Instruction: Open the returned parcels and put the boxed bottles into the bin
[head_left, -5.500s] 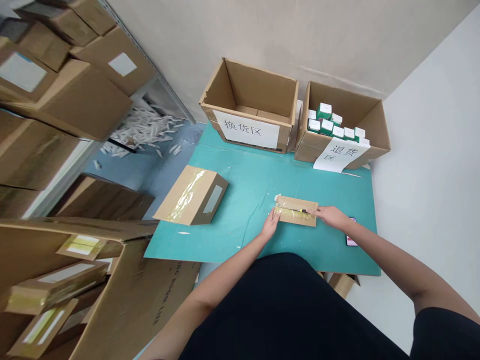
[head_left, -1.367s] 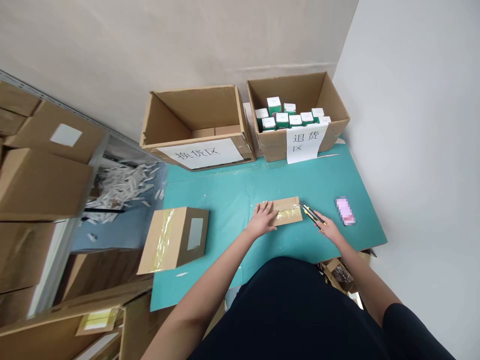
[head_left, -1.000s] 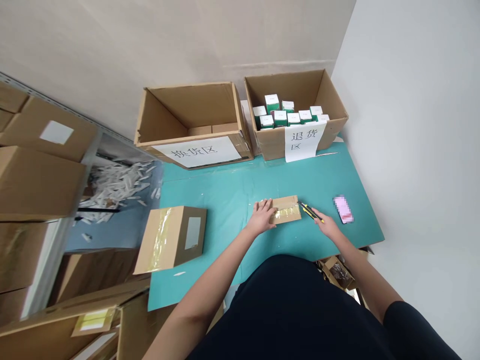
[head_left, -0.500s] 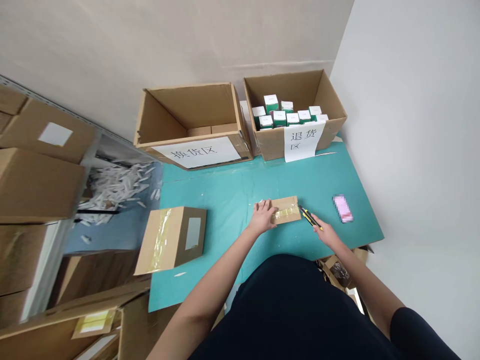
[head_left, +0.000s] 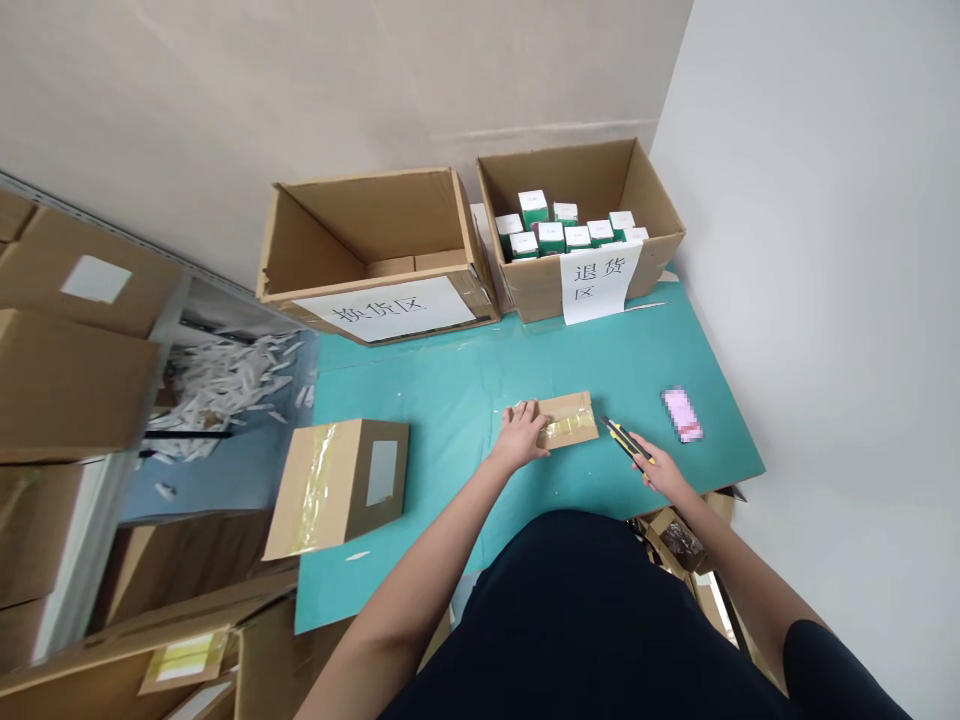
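A small flat cardboard box [head_left: 574, 412] lies on the teal tabletop, with a strip of clear yellowish tape along its upper face. My left hand [head_left: 520, 434] grips its left end, fingers over the top and thumb at the near side. In my right hand [head_left: 660, 470] is a yellow and black utility knife [head_left: 622, 440], held closed in the fingers. Its tip points up and left, just off the box's right end and apart from it. Where the knife's handle ends is hidden by my palm.
Two large cardboard boxes with paper signs stand at the back: a left box [head_left: 480, 300] and a right box [head_left: 536, 292] holding several white-and-green cartons [head_left: 551, 235]. A taped carton [head_left: 315, 490] sits at left. A pixelated pink object [head_left: 682, 413] lies at right. Stacked cartons [head_left: 75, 390] fill the left side.
My right hand has drawn the knife slightly right and down, away from the box's right end. My left hand keeps its hold on the box. The view has shifted a little.
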